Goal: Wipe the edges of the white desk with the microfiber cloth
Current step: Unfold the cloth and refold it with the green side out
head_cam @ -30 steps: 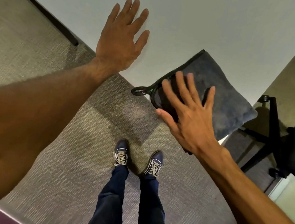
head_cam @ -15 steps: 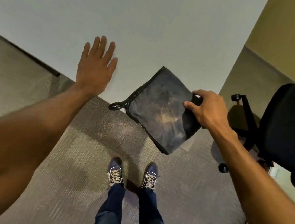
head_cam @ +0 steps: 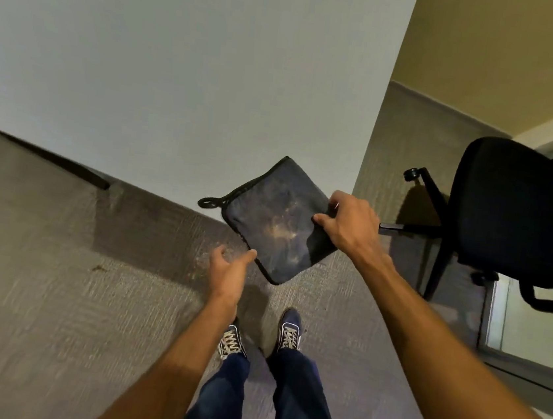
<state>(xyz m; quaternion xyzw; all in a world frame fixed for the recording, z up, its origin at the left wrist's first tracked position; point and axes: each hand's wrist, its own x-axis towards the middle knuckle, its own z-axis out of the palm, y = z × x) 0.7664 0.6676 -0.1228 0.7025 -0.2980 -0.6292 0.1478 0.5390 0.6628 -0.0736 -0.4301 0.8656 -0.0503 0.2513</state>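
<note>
Over the near corner of the white desk (head_cam: pixel 180 77), the right hand (head_cam: pixel 349 222) pinches the right corner of the cloth (head_cam: pixel 277 223), thumb on top and fingers curled under, so the cloth hangs partly over the desk edge and partly over the carpet (head_cam: pixel 37 268). It is a dark grey, folded square held like a diamond, trimmed with black stitched edging that ends in a small loop (head_cam: pixel 207 202) at its left corner. A pale, dusty smear marks the middle of its upper face. Whether the cloth touches the desk surface cannot be told. The left hand (head_cam: pixel 228 271) is below and to the left, palm turned inward, fingers loosely spread and holding nothing; its thumb tip sits just beside the lower left edge of the cloth, and contact cannot be judged. Beneath the arms, two legs in dark blue trousers end in dark shoes (head_cam: pixel 289 331) with white laces on the carpet. A black chair (head_cam: pixel 509 208) stands to the right of the desk, well apart from the hands.
</note>
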